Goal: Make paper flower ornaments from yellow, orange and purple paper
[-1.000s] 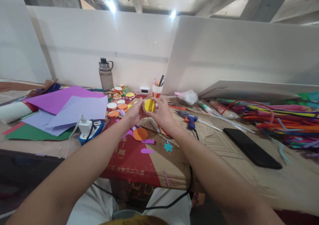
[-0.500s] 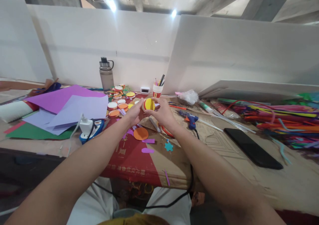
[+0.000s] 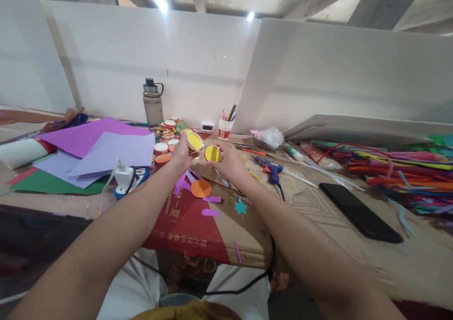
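My left hand (image 3: 181, 154) is closed on a round piece with a yellow face and a pale rim (image 3: 194, 141), tilted above the table. Just right of it, my right hand (image 3: 230, 164) pinches a yellow disc (image 3: 212, 153) by its right side; a small gap separates the two. Behind my left hand lie several short round pieces with white, orange or yellow tops, such as the white-topped one (image 3: 161, 147). Below my hands are an orange paper disc (image 3: 201, 188), purple paper scraps (image 3: 211, 212) and a teal star-like cutout (image 3: 240, 207).
A blue glue gun (image 3: 273, 171) and a black phone (image 3: 359, 211) lie to the right, before colourful pipe cleaners (image 3: 406, 169). Purple paper sheets (image 3: 95, 138) and a power strip (image 3: 141, 174) are left. A water bottle (image 3: 153, 107) and pen cup (image 3: 225, 127) stand behind.
My hands were together around a yellow-faced round piece; they have moved apart, the left one leftward. A separate yellow-faced piece now shows in each hand.
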`<action>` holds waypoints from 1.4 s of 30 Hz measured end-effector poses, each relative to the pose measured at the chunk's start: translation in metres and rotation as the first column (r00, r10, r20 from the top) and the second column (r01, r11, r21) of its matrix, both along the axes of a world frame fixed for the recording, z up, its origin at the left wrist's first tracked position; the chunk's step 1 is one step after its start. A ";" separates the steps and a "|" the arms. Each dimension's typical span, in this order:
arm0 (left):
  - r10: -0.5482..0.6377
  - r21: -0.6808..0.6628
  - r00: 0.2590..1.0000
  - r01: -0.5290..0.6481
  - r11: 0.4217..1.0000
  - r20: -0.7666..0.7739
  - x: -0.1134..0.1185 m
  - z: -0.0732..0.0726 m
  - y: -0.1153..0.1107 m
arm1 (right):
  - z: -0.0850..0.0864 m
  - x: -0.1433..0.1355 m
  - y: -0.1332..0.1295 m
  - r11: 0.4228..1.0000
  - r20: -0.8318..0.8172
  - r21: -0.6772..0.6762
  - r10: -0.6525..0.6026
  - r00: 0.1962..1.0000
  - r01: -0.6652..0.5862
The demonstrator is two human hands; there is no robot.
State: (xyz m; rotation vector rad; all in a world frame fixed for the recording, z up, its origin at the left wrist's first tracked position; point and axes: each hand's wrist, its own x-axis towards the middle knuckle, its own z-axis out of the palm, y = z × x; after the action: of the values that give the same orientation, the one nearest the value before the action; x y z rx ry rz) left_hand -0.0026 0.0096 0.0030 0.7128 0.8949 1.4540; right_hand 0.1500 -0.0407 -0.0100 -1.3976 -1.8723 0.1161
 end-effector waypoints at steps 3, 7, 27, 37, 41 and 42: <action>-0.032 0.019 0.999 0.031 0.999 0.025 -0.002 0.005 -0.002 | -0.006 -0.003 0.000 0.999 0.112 -0.026 0.021 0.994 -0.019; -0.092 0.012 0.995 0.092 0.996 0.042 -0.001 0.007 -0.006 | -0.011 -0.006 0.000 0.993 0.306 -0.105 -0.024 0.952 0.058; -0.114 -0.076 0.992 0.118 0.990 0.058 -0.004 0.006 -0.002 | 0.012 -0.010 -0.023 0.932 0.257 -0.226 0.336 0.906 -0.282; -0.187 -0.086 0.982 0.188 0.978 0.025 -0.001 0.001 -0.001 | 0.009 -0.019 -0.032 0.869 0.318 -0.394 0.435 0.842 -0.300; -0.182 -0.082 0.983 0.184 0.980 0.028 0.000 -0.001 -0.002 | 0.021 -0.012 -0.030 0.784 0.121 -0.498 0.486 0.866 -0.370; -0.180 -0.079 0.983 0.182 0.980 0.033 0.000 -0.001 -0.002 | 0.025 -0.009 -0.030 0.757 0.065 -0.520 0.496 0.866 -0.395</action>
State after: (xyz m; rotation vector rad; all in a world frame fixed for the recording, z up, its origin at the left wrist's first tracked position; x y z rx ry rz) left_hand -0.0026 0.0079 0.0015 0.6949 0.8420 1.2558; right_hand 0.1414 -0.0704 0.0154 -1.2707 -2.4430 0.7730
